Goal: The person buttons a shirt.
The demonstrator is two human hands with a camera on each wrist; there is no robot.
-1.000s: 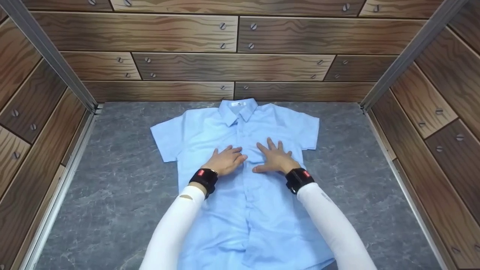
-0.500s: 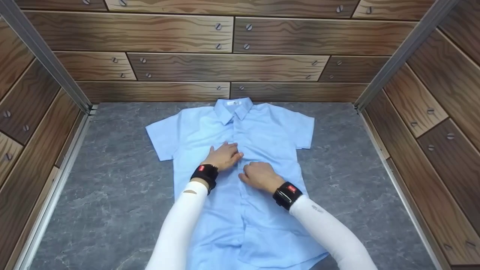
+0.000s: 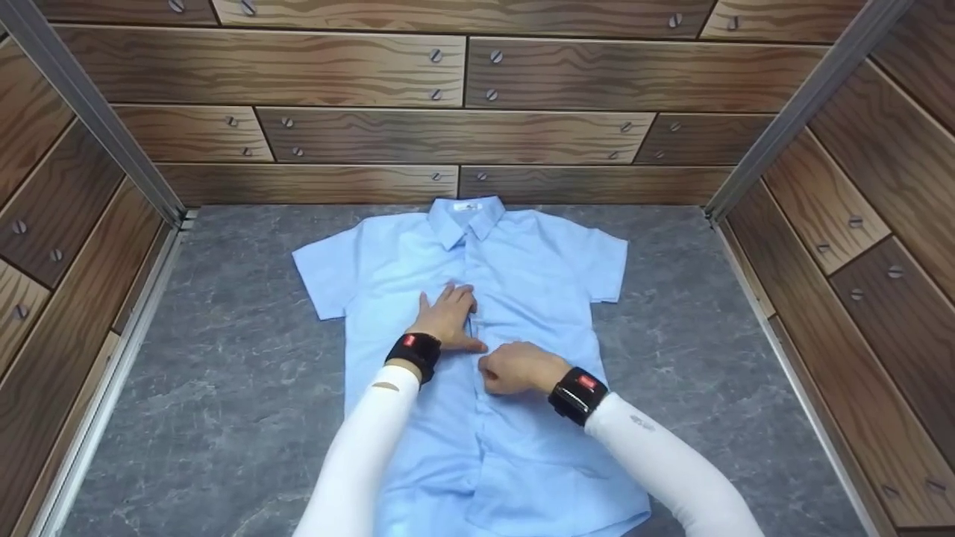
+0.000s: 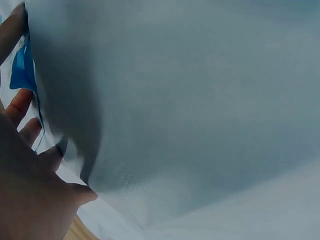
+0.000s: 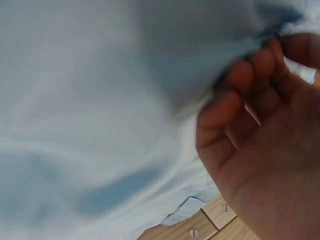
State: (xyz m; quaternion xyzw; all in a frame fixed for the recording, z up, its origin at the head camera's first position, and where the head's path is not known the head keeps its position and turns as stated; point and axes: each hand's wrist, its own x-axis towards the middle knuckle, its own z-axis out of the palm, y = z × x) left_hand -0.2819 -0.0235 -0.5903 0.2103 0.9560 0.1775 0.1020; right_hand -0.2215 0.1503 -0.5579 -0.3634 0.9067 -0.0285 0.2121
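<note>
A light blue short-sleeved shirt (image 3: 537, 276) lies front up, its collar (image 3: 446, 225) toward the back wall. On its chest, just left of the button placket (image 3: 477, 418), rests my left hand (image 3: 444, 322) with fingers and thumb spread. My right hand (image 3: 518, 367) is a little nearer to me, fingers curled at the placket. In the right wrist view this hand (image 5: 265, 135) pinches the cloth edge between thumb and fingertips. The left wrist view shows the left hand's fingers (image 4: 21, 105) along the shirt's front opening, where a strip of brighter blue shows.
The shirt lies on a dark grey marbled surface (image 3: 239, 373). Wood-patterned panels (image 3: 358, 134) enclose it at the back and both sides, with metal frame bars (image 3: 806, 104) at the corners. Black wrist bands (image 3: 578, 395) and white sleeves (image 3: 358, 447) cover my wrists and forearms.
My right hand has gone from spread flat on the chest to curled at the placket, moving toward me and inward. My left hand's thumb has swung down, away from its fingers.
</note>
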